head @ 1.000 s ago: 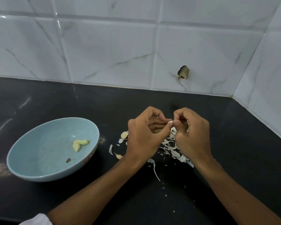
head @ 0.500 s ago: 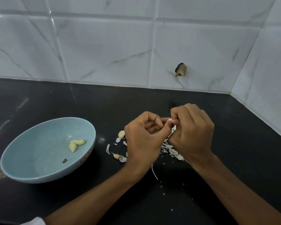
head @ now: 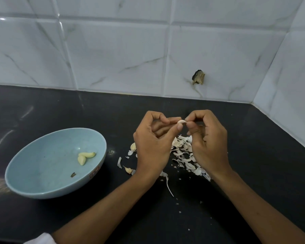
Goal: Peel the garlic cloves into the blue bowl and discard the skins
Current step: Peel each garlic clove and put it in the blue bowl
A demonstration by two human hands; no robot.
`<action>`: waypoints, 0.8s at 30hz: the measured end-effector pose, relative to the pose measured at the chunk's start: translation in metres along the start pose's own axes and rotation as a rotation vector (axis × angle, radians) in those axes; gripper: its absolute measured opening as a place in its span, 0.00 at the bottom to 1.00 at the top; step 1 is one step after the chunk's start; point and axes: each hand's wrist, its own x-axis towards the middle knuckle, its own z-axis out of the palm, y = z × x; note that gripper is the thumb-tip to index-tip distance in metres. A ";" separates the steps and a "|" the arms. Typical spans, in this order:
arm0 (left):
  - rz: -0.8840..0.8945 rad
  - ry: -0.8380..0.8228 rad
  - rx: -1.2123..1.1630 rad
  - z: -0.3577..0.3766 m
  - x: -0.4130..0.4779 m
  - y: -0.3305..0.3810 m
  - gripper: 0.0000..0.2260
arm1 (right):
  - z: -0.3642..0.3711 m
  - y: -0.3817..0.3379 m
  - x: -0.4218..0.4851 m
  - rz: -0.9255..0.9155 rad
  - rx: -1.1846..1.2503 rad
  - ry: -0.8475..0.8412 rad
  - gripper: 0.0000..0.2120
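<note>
**Clove pinched between both hands above the skins**

The left hand (head: 153,147) pinches a garlic clove (head: 181,122) between thumb and forefinger. The right hand (head: 208,143), fingers curled, nips the clove's other end. The clove's long axis runs across from one hand to the other, roughly level, with its narrow tip at the right fingertips.

A heap of skins (head: 185,155) lies on the black counter (head: 253,173) below and between the hands. Two loose cloves (head: 133,146) lie just left of the left hand. Further left stands the blue bowl (head: 56,192), with two peeled cloves (head: 85,156) inside. A small red label (head: 94,172) on its near-hand rim is too small to read.
</note>
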 end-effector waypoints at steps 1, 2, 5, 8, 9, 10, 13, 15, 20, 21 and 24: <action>0.007 0.015 0.009 -0.001 0.001 0.000 0.12 | 0.000 -0.001 0.000 0.031 0.038 -0.002 0.04; 0.013 0.028 0.016 -0.002 0.002 -0.001 0.13 | -0.001 -0.002 -0.001 0.054 0.071 -0.004 0.04; 0.022 0.038 0.023 -0.005 0.003 0.000 0.14 | -0.001 -0.003 0.000 0.079 0.128 -0.025 0.03; 0.029 0.027 0.021 -0.007 0.005 0.000 0.15 | -0.001 -0.002 0.000 0.083 0.139 -0.050 0.04; 0.029 0.026 0.015 -0.007 0.005 0.000 0.15 | -0.001 -0.002 0.000 0.088 0.149 -0.052 0.04; 0.027 0.026 0.009 -0.007 0.006 0.000 0.15 | -0.001 -0.003 0.000 0.097 0.165 -0.052 0.04; 0.018 0.004 0.005 -0.007 0.006 0.000 0.15 | -0.001 -0.004 0.001 0.131 0.216 -0.057 0.03; 0.004 -0.015 -0.022 -0.006 0.006 0.001 0.15 | -0.001 -0.004 0.001 0.155 0.234 -0.052 0.03; 0.002 -0.049 -0.087 -0.005 0.006 0.001 0.15 | -0.002 -0.004 0.001 0.163 0.203 -0.037 0.05; 0.006 -0.051 -0.089 -0.005 0.006 0.001 0.15 | -0.003 -0.003 0.001 0.162 0.188 -0.037 0.04; 0.029 -0.052 -0.073 -0.006 0.007 0.001 0.15 | -0.002 -0.003 0.000 0.165 0.154 -0.053 0.03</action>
